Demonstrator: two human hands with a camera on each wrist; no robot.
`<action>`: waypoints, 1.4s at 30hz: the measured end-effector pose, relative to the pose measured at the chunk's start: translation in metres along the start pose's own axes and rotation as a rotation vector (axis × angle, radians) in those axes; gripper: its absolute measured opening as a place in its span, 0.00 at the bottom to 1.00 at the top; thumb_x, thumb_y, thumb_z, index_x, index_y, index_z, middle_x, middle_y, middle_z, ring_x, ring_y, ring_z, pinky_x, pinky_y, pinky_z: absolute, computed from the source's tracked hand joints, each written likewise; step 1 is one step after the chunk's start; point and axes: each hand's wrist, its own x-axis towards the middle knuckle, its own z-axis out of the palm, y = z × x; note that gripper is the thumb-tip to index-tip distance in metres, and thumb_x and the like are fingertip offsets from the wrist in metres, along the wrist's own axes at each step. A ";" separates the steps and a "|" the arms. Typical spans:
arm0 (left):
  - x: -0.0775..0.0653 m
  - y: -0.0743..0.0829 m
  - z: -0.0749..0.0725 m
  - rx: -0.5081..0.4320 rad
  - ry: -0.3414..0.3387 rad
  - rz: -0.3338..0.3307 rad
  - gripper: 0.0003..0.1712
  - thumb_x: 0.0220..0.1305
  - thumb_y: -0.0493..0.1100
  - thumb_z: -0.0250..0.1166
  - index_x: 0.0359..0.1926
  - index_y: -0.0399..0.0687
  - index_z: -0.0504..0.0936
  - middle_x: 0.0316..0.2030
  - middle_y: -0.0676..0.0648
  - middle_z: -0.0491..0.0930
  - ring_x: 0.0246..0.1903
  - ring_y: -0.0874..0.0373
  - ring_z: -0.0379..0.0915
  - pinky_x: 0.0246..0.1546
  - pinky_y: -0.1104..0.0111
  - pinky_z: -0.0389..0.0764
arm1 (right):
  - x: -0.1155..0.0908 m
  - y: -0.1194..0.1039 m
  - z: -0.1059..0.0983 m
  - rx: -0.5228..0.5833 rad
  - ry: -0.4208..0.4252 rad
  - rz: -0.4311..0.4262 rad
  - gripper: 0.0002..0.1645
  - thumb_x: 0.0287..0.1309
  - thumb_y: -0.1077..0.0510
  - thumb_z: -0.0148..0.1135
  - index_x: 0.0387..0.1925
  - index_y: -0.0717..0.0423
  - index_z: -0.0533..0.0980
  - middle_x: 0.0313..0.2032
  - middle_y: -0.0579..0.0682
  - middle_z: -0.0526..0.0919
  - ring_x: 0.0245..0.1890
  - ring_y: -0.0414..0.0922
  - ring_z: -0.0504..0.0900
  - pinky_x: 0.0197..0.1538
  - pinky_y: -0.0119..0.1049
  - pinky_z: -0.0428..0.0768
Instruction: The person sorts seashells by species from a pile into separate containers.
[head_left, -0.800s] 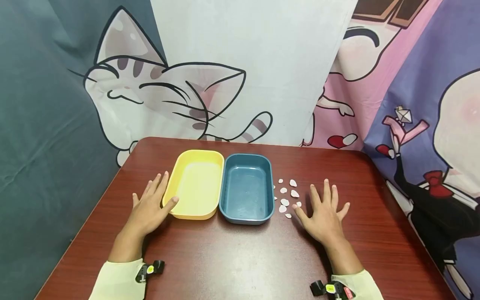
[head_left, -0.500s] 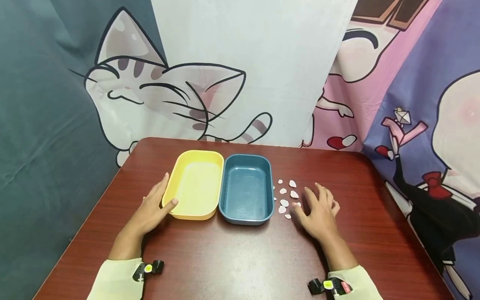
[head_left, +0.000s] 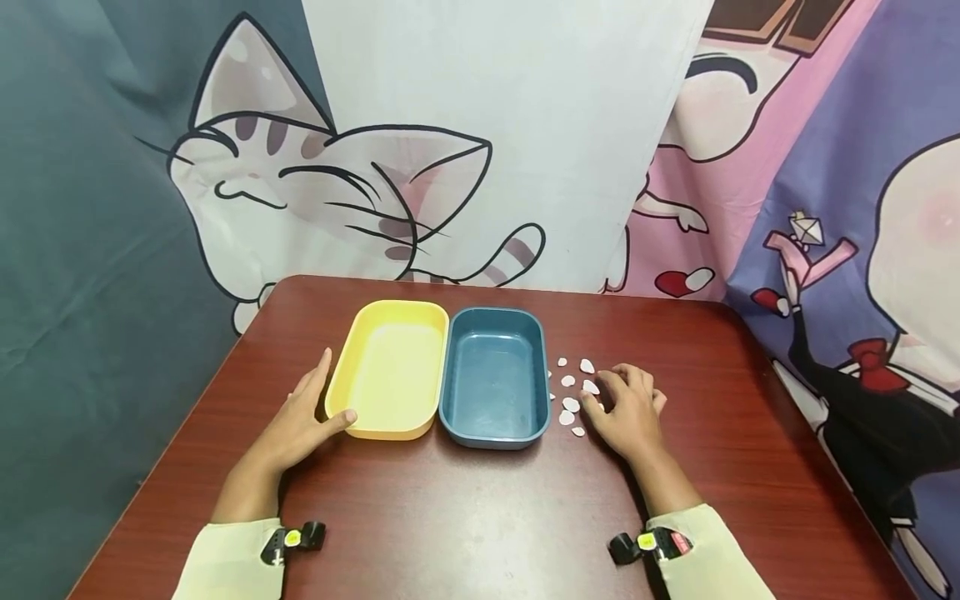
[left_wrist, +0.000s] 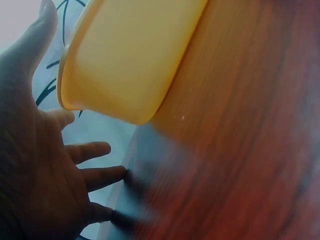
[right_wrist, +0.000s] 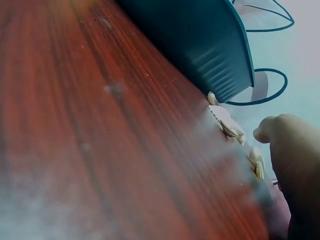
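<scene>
My left hand [head_left: 296, 425] lies along the left side of a yellow plastic container [head_left: 397, 427], fingers extended and thumb tip right at its near-left rim. In the left wrist view its fingers spread below the yellow container [left_wrist: 120, 75]. My right hand [head_left: 628, 410] hovers low at the right edge of several small white shell-like pieces [head_left: 571, 405]. Its fingers are loosely bent, with a gap between thumb and index finger. The right wrist view shows the thumb [right_wrist: 285, 130] apart from the pale pieces [right_wrist: 227, 122]; the other fingers are hidden there.
A dark blue container [head_left: 495, 437] stands against the yellow one, on its right, with the white pieces close beside it. The dark red wooden table [head_left: 450, 517] backs onto cartoon-printed cloth [head_left: 570, 125].
My right hand has moved left toward the white pieces, its spread fingers bending inward. My left hand has drawn its fingers closer together beside the yellow container. The containers have stayed put.
</scene>
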 end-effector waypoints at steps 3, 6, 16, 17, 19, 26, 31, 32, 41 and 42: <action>-0.002 0.000 0.001 0.001 0.005 0.014 0.68 0.67 0.61 0.73 0.91 0.54 0.36 0.86 0.27 0.48 0.82 0.21 0.49 0.75 0.18 0.45 | 0.002 0.001 0.002 0.003 -0.004 0.020 0.24 0.61 0.47 0.74 0.54 0.56 0.86 0.58 0.59 0.78 0.66 0.62 0.69 0.61 0.67 0.61; -0.003 0.000 0.002 0.000 0.009 0.030 0.69 0.65 0.61 0.74 0.91 0.53 0.38 0.85 0.26 0.49 0.82 0.21 0.50 0.74 0.16 0.44 | 0.003 0.002 0.003 0.023 -0.015 0.036 0.25 0.61 0.48 0.75 0.54 0.58 0.87 0.57 0.59 0.79 0.66 0.62 0.70 0.60 0.67 0.62; -0.002 0.001 0.003 -0.003 -0.007 0.048 0.71 0.64 0.61 0.76 0.91 0.52 0.37 0.86 0.27 0.49 0.83 0.22 0.49 0.72 0.14 0.42 | 0.004 0.003 0.004 0.087 -0.035 0.072 0.24 0.61 0.50 0.79 0.55 0.57 0.88 0.58 0.61 0.80 0.65 0.63 0.72 0.61 0.68 0.61; -0.002 0.001 0.003 -0.004 -0.007 0.050 0.71 0.64 0.61 0.76 0.91 0.52 0.37 0.86 0.28 0.48 0.83 0.22 0.49 0.72 0.14 0.41 | 0.004 0.003 0.003 0.093 -0.038 0.075 0.23 0.61 0.50 0.79 0.54 0.57 0.88 0.58 0.61 0.80 0.65 0.63 0.72 0.61 0.68 0.61; -0.002 0.001 0.003 -0.008 -0.006 0.054 0.72 0.63 0.60 0.76 0.91 0.53 0.37 0.86 0.28 0.48 0.83 0.22 0.49 0.72 0.14 0.41 | 0.004 0.002 0.003 0.099 -0.046 0.080 0.22 0.61 0.50 0.79 0.54 0.56 0.89 0.58 0.61 0.80 0.65 0.63 0.71 0.62 0.68 0.60; -0.002 0.001 0.003 -0.008 0.003 0.069 0.72 0.61 0.59 0.78 0.91 0.52 0.39 0.87 0.31 0.49 0.83 0.23 0.49 0.70 0.12 0.43 | 0.004 0.003 0.002 0.112 -0.073 0.092 0.18 0.63 0.55 0.78 0.53 0.56 0.89 0.59 0.61 0.78 0.66 0.63 0.70 0.63 0.67 0.59; -0.001 0.001 0.003 0.002 0.003 0.071 0.72 0.61 0.59 0.79 0.91 0.50 0.41 0.87 0.33 0.50 0.83 0.25 0.49 0.69 0.12 0.44 | 0.004 0.003 0.002 0.118 -0.089 0.101 0.16 0.65 0.56 0.77 0.52 0.56 0.89 0.60 0.60 0.78 0.67 0.62 0.70 0.65 0.67 0.58; -0.001 0.001 0.003 0.001 0.002 0.070 0.72 0.60 0.59 0.79 0.90 0.50 0.42 0.87 0.32 0.50 0.83 0.24 0.49 0.69 0.12 0.44 | 0.004 0.002 0.001 0.120 -0.090 0.101 0.16 0.65 0.56 0.77 0.52 0.56 0.89 0.60 0.60 0.78 0.67 0.62 0.70 0.65 0.67 0.58; -0.002 0.000 0.002 -0.004 -0.006 0.061 0.72 0.60 0.60 0.79 0.91 0.53 0.41 0.87 0.31 0.48 0.84 0.26 0.47 0.70 0.13 0.43 | 0.004 0.001 0.001 0.138 -0.073 0.102 0.16 0.66 0.55 0.77 0.52 0.55 0.89 0.61 0.60 0.78 0.68 0.63 0.70 0.64 0.67 0.59; -0.003 -0.001 0.002 -0.005 -0.006 0.060 0.72 0.60 0.60 0.79 0.91 0.53 0.41 0.87 0.31 0.48 0.84 0.26 0.47 0.70 0.13 0.42 | 0.004 0.000 0.001 0.140 -0.065 0.101 0.16 0.66 0.55 0.77 0.52 0.55 0.89 0.61 0.60 0.79 0.68 0.63 0.70 0.64 0.68 0.59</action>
